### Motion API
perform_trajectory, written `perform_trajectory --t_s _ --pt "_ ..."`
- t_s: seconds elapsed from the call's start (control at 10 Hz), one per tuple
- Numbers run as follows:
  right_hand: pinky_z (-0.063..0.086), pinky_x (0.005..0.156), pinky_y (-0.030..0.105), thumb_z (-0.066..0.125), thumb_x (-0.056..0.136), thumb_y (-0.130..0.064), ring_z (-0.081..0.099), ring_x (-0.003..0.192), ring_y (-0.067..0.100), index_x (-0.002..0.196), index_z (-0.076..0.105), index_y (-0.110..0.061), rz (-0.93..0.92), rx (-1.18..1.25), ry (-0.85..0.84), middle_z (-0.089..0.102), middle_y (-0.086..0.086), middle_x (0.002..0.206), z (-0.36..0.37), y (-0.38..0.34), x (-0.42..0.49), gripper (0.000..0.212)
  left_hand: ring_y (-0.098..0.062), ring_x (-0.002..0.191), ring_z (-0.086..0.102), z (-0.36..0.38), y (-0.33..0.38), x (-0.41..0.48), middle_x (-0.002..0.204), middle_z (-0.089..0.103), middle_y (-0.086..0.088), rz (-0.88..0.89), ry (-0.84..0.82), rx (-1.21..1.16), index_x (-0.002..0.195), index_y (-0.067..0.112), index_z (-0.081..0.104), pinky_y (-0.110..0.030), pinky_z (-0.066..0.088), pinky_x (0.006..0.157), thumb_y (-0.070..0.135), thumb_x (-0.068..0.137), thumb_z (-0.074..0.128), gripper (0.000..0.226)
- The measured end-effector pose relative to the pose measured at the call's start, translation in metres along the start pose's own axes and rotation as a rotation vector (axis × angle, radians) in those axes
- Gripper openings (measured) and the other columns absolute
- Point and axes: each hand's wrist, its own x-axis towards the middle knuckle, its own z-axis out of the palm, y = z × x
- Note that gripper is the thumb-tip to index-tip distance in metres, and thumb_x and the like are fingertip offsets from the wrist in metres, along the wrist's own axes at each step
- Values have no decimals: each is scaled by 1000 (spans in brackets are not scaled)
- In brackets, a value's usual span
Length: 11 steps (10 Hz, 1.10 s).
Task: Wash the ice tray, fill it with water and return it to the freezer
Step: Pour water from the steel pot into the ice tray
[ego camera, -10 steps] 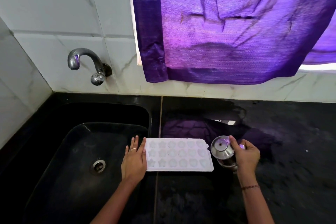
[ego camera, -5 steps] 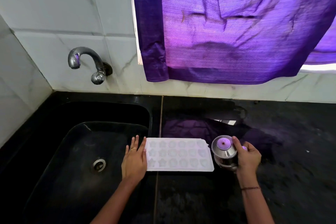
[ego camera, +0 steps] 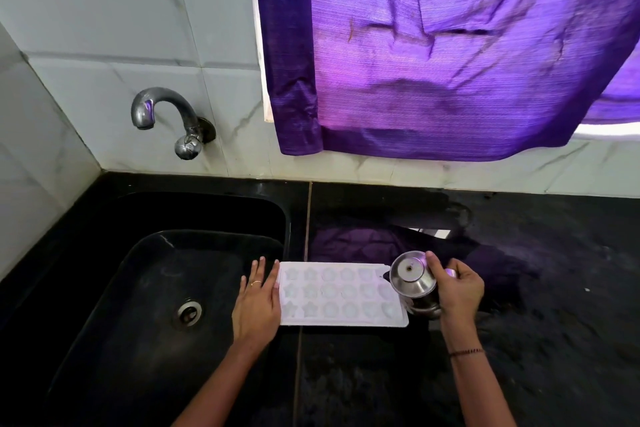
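White ice tray [ego camera: 343, 294] flat on the black surface [ego camera: 519, 340] beside the empty sink [ego camera: 166, 305], contents unclear, between left hand [ego camera: 257, 305], spread flat against its left end, and right hand [ego camera: 459, 291], gripping a tilted steel cup [ego camera: 412, 279] over its right end.

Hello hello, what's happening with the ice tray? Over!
Left hand flat against ice tray end, steadying. Right hand tips steel cup over tray's right end. Tray on counter beside sink. Nothing blocking.

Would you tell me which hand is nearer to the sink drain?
Left. The left hand lies flat just right of the sink drain; the right hand grips a steel cup beyond the ice tray.
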Motion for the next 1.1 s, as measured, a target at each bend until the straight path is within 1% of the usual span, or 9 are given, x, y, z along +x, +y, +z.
perform_trajectory --t_s 0.1,0.2,0.3,0.5,0.6,0.7,0.8,1.0,1.1 --pt "26 39 11 77 76 -11 27 38 3 49 30 -15 -27 -22 -9 31 -12 36 2 -1 -2 54 -14 147 3 1 0 0 159 14 -4 0 -4 -1 149 23 22 -31 2 119 27 101 24 47" --pt "26 39 11 77 76 -10 26 39 3 49 30 -14 -40 -48 -13 31 -11 40 4 -2 -3 54 -14 147 3 1 -1 0 159 14 -3 0 -2 7 149 24 22 -30 1 118 27 101 23 47" --pt "24 41 14 78 76 -12 26 42 5 50 30 -13 -55 -79 -8 29 0 48 4 -4 -3 54 -14 147 3 1 -1 0 159 14 -3 -2 -3 11 149 24 22 -30 1 118 28 102 23 47" --pt "24 39 11 77 76 -12 27 38 5 49 30 -15 -65 -82 -17 29 -12 41 6 -8 -6 54 -13 147 0 0 -1 -1 159 11 -2 0 -13 25 150 25 19 -30 1 119 28 102 21 48" --pt "26 39 10 77 76 -12 27 38 3 49 31 -14 -54 -76 -9 31 -5 45 5 -8 -6 53 -13 147 0 -1 0 -1 159 10 -2 -1 -14 28 150 25 19 -30 0 119 28 102 21 48" --pt "27 39 10 77 76 -12 29 38 3 49 32 -14 -17 -26 0 32 -12 38 4 -9 -6 53 -13 147 0 -1 0 -1 159 10 -2 0 -16 26 150 25 18 -29 0 119 28 102 21 48" --pt "28 39 10 77 76 -11 28 38 2 49 31 -15 13 36 9 31 -14 36 5 -10 -6 54 -12 147 0 -1 0 -1 160 10 -2 -3 -15 30 150 25 18 -29 -1 118 28 102 21 48" --pt "29 39 11 77 77 -11 26 39 1 49 27 -19 57 149 21 28 -14 38 9 -13 -5 58 -12 147 1 -1 0 -1 159 11 -2 -1 -12 17 149 25 19 -29 0 119 28 102 21 48" --pt "29 40 11 77 76 -12 26 40 2 49 27 -20 64 144 10 28 -14 39 12 -13 -7 58 -12 147 0 -1 0 -1 159 11 -1 -2 -12 21 149 26 19 -29 0 118 28 102 21 48"
